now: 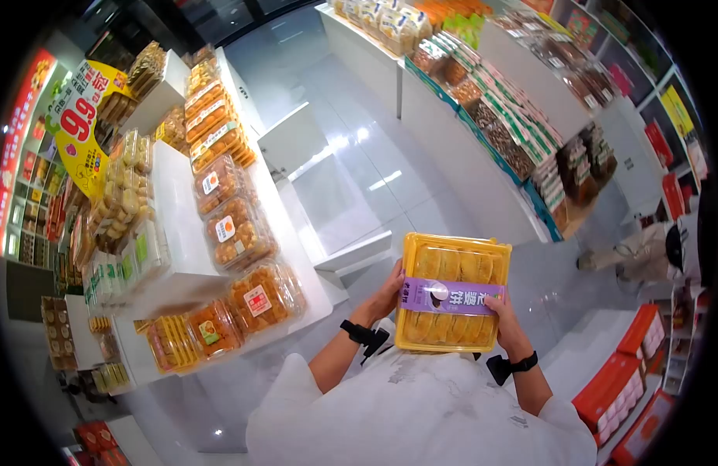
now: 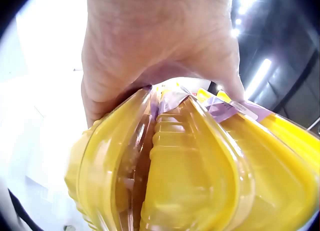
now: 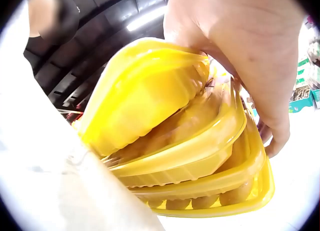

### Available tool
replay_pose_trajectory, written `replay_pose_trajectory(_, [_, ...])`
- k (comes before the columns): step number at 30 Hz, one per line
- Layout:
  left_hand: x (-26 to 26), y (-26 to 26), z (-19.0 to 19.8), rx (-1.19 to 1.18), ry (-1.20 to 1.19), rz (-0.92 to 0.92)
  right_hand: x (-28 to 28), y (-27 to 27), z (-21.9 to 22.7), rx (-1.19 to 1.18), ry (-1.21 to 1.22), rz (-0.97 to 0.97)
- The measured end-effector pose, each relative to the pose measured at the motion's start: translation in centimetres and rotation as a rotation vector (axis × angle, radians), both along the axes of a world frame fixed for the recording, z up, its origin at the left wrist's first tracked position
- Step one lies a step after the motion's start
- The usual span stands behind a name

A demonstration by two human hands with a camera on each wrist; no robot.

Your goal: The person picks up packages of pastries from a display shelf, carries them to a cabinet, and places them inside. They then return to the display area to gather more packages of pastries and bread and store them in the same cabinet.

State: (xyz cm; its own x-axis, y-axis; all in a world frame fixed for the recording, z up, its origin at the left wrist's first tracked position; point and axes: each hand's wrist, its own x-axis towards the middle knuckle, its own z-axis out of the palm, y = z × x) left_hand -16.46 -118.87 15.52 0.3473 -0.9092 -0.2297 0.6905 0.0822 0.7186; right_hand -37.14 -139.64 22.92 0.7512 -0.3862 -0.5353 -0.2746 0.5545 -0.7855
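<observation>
In the head view, a stack of yellow plastic pastry boxes is held in front of the chest. Its top box has a clear lid, rows of golden pastries and a purple paper band. My left hand grips the left side, and my right hand grips the right, thumb near the band's end. Seen from the left wrist, several yellow trays fan apart under the palm. From the right wrist, the layered boxes spread at an angle, with the right hand wrapped around one end.
A white display table on the left carries clear boxes of pastries and a raised white block. Across the tiled floor, another counter holds bagged snacks. Red boxes stand at lower right. A person's legs show at right.
</observation>
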Motion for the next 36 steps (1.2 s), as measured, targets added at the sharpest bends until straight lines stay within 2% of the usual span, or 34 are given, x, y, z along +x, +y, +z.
replay_pose_trajectory(5, [7.0, -9.4, 0.3, -0.017, -0.045, 0.124, 9.9, -12.5, 1.7, -0.001, -0.023, 0.100])
replay_pose_trajectory(8, [10.6, -13.4, 2.6, 0.101, 0.078, 0.185, 15.4, -17.7, 1.8, 0.066, -0.061, 0.174])
replay_pose_trajectory(10, [12.8, -16.0, 1.1, 0.089, 0.040, 0.292, 20.0, -20.8, 2.2, 0.124, -0.111, 0.213])
replay_pose_trajectory(11, [14.2, -17.2, 0.0, 0.073, 0.002, 0.364, 22.4, -22.2, 1.9, 0.126, -0.119, 0.251])
replay_pose_trajectory(16, [19.5, -21.4, 0.4, 0.164, 0.008, 0.586, 32.2, -28.6, -1.8, 0.209, -0.102, 0.403])
replay_pose_trajectory(20, [23.9, -23.5, 0.9, 0.324, 0.018, 0.785, 40.5, -30.8, -3.8, 0.246, -0.092, 0.528])
replay_pose_trajectory(25, [28.6, -23.6, -0.4, 0.294, 0.083, 0.904, 49.2, -31.8, -5.0, 0.249, -0.019, 0.694])
replay_pose_trajectory(27, [30.3, -23.1, -1.5, 0.145, 0.076, 0.971, 53.0, -31.9, -5.4, 0.256, -0.007, 0.729])
replay_pose_trajectory(30, [33.2, -22.3, -1.8, 0.202, 0.035, 0.955, 58.1, -31.6, -7.0, 0.327, 0.017, 0.830])
replay_pose_trajectory(31, [34.3, -21.9, -1.6, 0.260, 0.002, 0.939, 59.9, -31.2, -7.2, 0.321, 0.021, 0.831])
replay_pose_trajectory(34, [38.0, -20.6, -2.0, 0.217, 0.041, 0.960, 66.0, -29.2, -7.2, 0.228, 0.011, 0.929])
replay_pose_trajectory(36, [40.5, -19.2, -3.3, 0.220, 0.091, 1.014, 69.4, -27.2, -7.6, 0.081, -0.030, 0.983])
